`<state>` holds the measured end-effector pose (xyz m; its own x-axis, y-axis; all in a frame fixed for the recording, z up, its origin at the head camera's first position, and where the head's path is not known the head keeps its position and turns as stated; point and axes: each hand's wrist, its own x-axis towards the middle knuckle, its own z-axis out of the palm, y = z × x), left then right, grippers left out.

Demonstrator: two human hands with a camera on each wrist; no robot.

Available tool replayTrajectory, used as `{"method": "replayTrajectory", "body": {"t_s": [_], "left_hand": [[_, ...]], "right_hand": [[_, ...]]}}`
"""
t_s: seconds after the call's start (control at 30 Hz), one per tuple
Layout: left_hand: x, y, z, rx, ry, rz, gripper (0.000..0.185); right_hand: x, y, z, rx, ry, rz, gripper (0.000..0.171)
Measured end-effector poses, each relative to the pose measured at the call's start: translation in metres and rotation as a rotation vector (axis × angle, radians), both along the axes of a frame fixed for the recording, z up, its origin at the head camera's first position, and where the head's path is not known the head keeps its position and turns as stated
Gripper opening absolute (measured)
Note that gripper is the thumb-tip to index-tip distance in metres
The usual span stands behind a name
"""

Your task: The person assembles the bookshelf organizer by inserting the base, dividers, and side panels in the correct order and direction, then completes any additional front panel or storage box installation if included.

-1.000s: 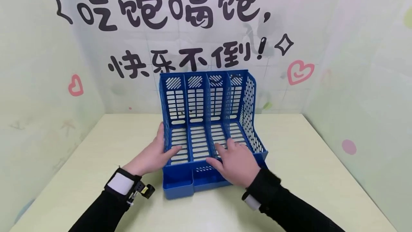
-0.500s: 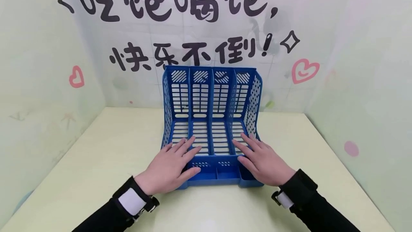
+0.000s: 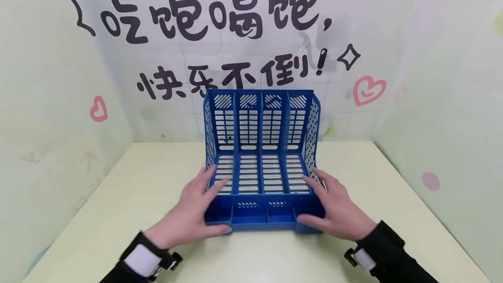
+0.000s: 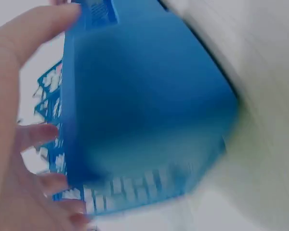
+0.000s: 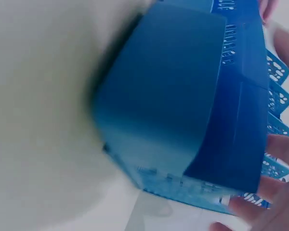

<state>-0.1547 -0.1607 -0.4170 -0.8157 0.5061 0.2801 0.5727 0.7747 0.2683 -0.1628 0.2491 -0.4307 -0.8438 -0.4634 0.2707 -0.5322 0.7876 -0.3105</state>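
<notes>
A blue plastic file rack point(image 3: 257, 199) stands upright on the table, its slotted back toward the wall. Dividers split it into several upright slots, and a low row of small compartments point(image 3: 249, 217) runs along its front. My left hand point(image 3: 188, 213) is at the left front corner, fingers spread over the side edge and thumb low by the front. At the right front corner my right hand point(image 3: 339, 208) mirrors it, fingers spread and slightly bent. Both wrist views show the rack's smooth end wall point(image 4: 144, 82) close up and blurred, with fingers along its upper edge.
The pale tabletop point(image 3: 393, 213) extends to both sides and in front of the rack. Behind it hangs a white wall sheet point(image 3: 188, 51) with large dark lettering and pink hearts. Pale side walls point(image 3: 444, 112) border the table left and right.
The rack has turned from an angled stance to face squarely forward. My right hand has moved from its middle to the right corner; the left has shifted outward to the left corner.
</notes>
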Motion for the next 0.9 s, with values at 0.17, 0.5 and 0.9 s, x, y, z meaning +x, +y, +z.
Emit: {"method": "replayTrajectory", "body": {"t_s": [0.17, 0.5, 0.9], "left_hand": [[0.006, -0.03, -0.001, 0.07, -0.112, 0.082, 0.102], [-0.037, -0.031, -0.008, 0.083, -0.2, 0.11, 0.099], [-0.067, -0.036, 0.001, 0.154, -0.355, 0.159, 0.108]], "right_hand": [[0.011, 0.012, -0.007, 0.084, 0.072, -0.003, 0.109], [-0.024, 0.008, -0.009, 0.061, 0.074, -0.012, 0.106], [-0.065, -0.004, -0.009, 0.061, 0.041, -0.033, 0.106]]}}
